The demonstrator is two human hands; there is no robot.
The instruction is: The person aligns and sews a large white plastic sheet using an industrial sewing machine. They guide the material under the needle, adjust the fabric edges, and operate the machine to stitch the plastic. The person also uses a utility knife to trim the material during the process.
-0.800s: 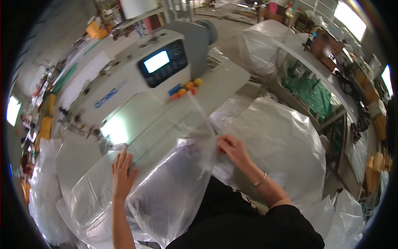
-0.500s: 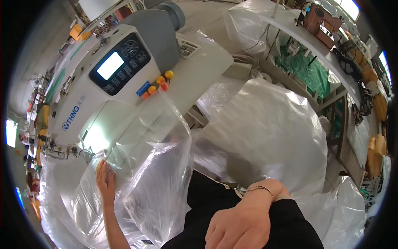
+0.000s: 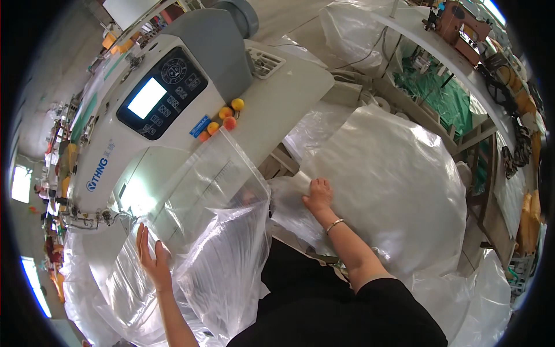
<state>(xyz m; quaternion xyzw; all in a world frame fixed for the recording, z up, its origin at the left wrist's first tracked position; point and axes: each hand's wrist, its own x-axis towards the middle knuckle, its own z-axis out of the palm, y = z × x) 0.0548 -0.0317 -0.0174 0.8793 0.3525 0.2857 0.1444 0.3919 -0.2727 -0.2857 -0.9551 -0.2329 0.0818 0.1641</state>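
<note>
1. Left hand (image 3: 151,255) spread flat, pinning one clear plastic sheet (image 3: 199,231) on the bench (image 3: 283,101) beside the sewing machine (image 3: 144,115); sheet laid out, seemingly not yet stitched.
2. Four round buttons (image 3: 222,120) on the machine, orange and red.
3. Right hand (image 3: 318,195) closed, pinching a fold of the one big pile of plastic bags (image 3: 393,185); plenty apparently left.

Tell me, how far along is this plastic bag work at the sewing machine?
One clear plastic sheet already lies flat on the sewing machine bed, pressed by the left hand. In hand: the right hand grips a piece on the big heap of clear bags. That large heap looks left to handle.
</note>
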